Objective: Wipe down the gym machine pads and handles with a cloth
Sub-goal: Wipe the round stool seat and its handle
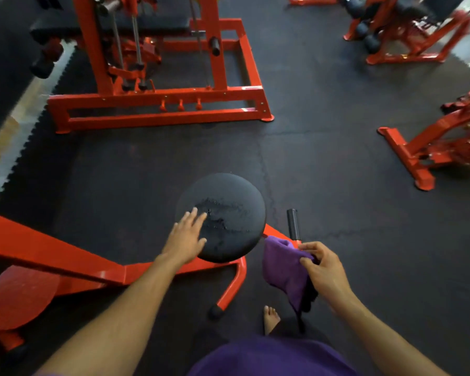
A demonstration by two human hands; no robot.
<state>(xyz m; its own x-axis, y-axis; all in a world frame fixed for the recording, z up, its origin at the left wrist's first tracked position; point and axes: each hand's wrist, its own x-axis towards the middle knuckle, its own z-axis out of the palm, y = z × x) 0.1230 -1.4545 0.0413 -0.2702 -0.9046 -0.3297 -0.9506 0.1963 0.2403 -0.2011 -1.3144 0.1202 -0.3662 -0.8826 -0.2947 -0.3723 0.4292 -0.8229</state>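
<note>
From the head camera, the left hand [186,241] is lying flat with its fingers spread and straight on the near-left edge of the round black seat pad [220,217], which is showing damp, streaky patches across its middle. The right hand [322,265] is pinching a purple cloth [281,267] between thumb and fingers, the cloth hanging just right of the pad and below a short black handle grip [293,223]. The pad is sitting on a red machine frame [65,256] over the dark rubber floor [323,158].
</note>
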